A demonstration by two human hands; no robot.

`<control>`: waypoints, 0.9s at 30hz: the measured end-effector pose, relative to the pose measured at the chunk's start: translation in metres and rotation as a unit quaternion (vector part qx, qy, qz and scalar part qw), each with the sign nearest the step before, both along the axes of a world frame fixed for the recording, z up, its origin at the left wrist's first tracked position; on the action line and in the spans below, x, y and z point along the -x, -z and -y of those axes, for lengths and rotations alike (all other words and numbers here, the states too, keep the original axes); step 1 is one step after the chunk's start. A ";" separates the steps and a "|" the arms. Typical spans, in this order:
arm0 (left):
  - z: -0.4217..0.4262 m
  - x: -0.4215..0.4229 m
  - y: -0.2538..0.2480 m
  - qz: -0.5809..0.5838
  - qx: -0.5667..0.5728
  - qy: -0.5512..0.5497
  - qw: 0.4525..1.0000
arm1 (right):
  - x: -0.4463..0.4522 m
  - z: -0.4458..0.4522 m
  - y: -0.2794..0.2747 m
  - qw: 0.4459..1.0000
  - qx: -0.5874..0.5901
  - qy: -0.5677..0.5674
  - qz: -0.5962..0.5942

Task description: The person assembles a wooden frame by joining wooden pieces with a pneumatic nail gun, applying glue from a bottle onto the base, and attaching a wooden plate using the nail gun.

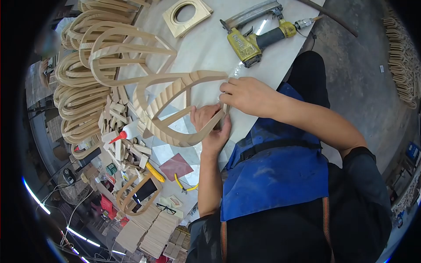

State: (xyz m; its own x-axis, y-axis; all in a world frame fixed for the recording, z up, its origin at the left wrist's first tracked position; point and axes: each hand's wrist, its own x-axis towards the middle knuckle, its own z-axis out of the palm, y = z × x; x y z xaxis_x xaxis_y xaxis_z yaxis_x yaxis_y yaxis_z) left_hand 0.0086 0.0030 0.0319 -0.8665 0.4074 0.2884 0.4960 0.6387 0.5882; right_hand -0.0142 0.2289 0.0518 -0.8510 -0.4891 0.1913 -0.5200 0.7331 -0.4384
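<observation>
A curved, laminated wooden frame (186, 138) lies on the white worktable, its bent slats joined by crosspieces. My left hand (211, 127) is wrapped around its narrow end, thumb on the near side and fingers partly behind the wood. Right above, my right hand (247, 94) has its fingers curled and pressed together at that same end. Whatever is between those fingertips is hidden. A yellow nail gun (252, 41) with an air fitting rests near the table edge, beyond my right hand.
Several similar bent frames (81, 105) are stacked along the table's far side, beside loose wooden blocks (116, 109). Nearby are a red-tipped glue bottle (127, 133), reddish sandpaper (176, 169), yellow-handled pliers (180, 183) and a square board with a round hole (199, 22).
</observation>
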 end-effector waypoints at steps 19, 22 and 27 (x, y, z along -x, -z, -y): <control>0.001 0.003 0.002 -0.015 -0.012 0.009 1.000 | 0.005 0.008 0.014 0.999 0.033 0.002 -0.036; 0.001 0.003 0.003 -0.014 -0.008 0.010 1.000 | 0.007 0.009 0.014 0.999 0.035 -0.001 -0.035; 0.003 0.003 0.004 -0.014 0.001 0.008 1.000 | 0.009 0.009 0.016 0.999 0.044 -0.010 -0.026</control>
State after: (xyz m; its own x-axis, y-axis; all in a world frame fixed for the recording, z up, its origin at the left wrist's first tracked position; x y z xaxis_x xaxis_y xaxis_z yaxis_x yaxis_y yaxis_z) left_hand 0.0056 -0.0002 0.0280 -0.8511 0.4222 0.3119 0.5231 0.6316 0.5723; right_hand -0.0234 0.2203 0.0356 -0.8289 -0.4859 0.2772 -0.5580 0.6817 -0.4732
